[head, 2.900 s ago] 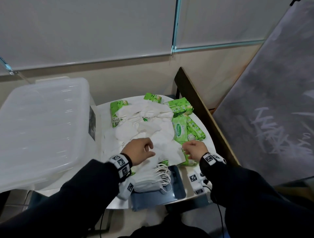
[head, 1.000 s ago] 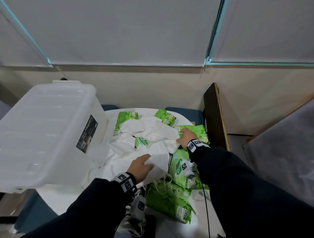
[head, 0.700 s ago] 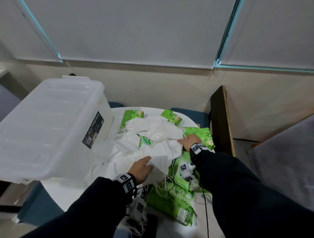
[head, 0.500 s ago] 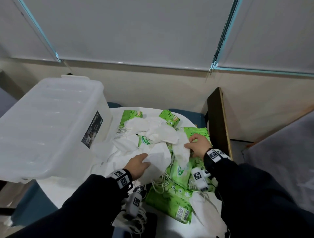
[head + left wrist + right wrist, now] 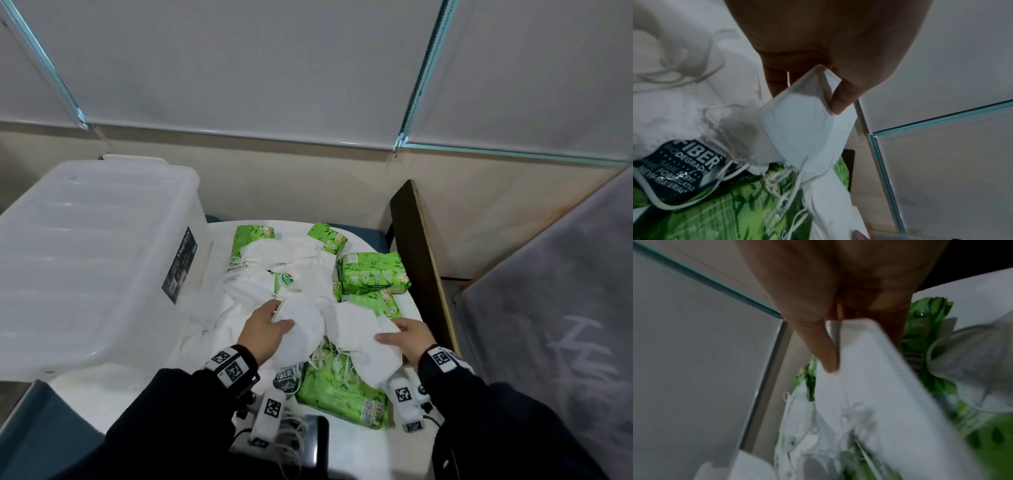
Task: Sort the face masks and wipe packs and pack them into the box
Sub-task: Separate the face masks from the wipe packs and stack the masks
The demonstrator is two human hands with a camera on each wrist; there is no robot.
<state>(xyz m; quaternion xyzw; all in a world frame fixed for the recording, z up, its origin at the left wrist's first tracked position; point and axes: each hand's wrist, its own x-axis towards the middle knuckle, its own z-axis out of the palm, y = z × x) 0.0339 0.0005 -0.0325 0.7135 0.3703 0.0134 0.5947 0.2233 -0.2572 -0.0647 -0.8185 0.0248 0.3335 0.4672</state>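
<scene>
Clear lidded box [image 5: 85,260] sitting far left on the round white table [image 5: 113,394]. Left hand [image 5: 265,329] pinching a stack of white face masks [image 5: 301,329]; its wrist view is showing the thumb [image 5: 840,100] pressing the layered edges, ear loops trailing over a green wipe pack [image 5: 731,216]. Right hand [image 5: 407,339] gripping a second mask [image 5: 363,339], thumb on top. More wipe packs [image 5: 373,277] lying beyond. Blinds [image 5: 257,65] hanging behind; dark board [image 5: 411,240] leaning at right.
</scene>
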